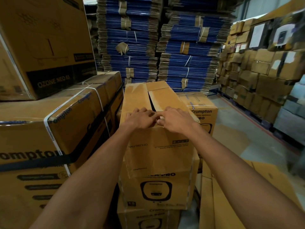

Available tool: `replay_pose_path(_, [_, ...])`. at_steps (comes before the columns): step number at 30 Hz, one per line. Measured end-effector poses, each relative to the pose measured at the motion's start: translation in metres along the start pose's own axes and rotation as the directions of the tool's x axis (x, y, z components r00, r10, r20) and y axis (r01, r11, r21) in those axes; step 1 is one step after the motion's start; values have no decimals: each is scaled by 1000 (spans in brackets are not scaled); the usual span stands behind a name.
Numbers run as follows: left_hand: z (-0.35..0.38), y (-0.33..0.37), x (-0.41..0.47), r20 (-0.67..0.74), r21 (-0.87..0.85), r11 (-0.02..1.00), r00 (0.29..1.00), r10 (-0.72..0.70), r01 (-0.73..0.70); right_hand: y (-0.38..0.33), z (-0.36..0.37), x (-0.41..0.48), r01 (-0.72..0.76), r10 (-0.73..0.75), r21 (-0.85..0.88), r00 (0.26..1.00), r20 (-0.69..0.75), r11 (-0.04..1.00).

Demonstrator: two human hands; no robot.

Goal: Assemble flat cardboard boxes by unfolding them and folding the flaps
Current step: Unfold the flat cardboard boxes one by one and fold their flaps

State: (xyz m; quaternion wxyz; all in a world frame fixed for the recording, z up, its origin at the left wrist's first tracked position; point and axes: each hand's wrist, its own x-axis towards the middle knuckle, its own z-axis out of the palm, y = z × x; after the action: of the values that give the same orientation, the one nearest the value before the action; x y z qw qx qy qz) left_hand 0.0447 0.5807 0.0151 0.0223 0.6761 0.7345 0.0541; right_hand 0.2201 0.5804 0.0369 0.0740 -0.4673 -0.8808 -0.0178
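A long brown cardboard box (158, 146) lies on a stack of printed cartons in front of me, its top flaps (165, 98) folded down with a narrow dark gap between them. Both of my hands rest on the near end of the top. My left hand (140, 119) lies palm down on the left flap, fingers lightly bent. My right hand (175, 119) lies on the right flap, and its fingertips meet those of the left hand at the seam. Whether either hand pinches a flap edge is not visible.
Strapped Crompton cartons (49, 133) stand stacked at the left, a large dark-printed box (41, 47) on top. Tall bundles of flat blue-edged cardboard (156, 47) fill the back. Shelved brown boxes (257, 66) line the right. Flat cardboard sheets (231, 195) lie at lower right beside grey floor.
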Motion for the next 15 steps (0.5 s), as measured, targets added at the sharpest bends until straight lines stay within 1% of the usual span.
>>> replay_pose_path(3, [2,-2,-1,-8,54,998,1000,11,-11,-2,-1,4,-9,9,-32,1000,19,999])
replay_pose_path(6, [6,-1,-3,-74,26,999,997,26,-24,-6,-2,5,-10,11,-23,1000,4,1000])
replay_pose_path(9, [6,-1,-7,-109,16,999,994,32,-30,-16,-1,5,2,-3,-39,1000,-31,999])
replay_pose_path(12, [8,-2,-7,-95,-8,1000,995,23,-24,-22,0,5,12,-22,-127,997,-74,992])
replay_pose_path(15, [7,-1,-10,-108,-19,999,994,28,-31,-18,-9,4,7,-43,-213,986,-164,977])
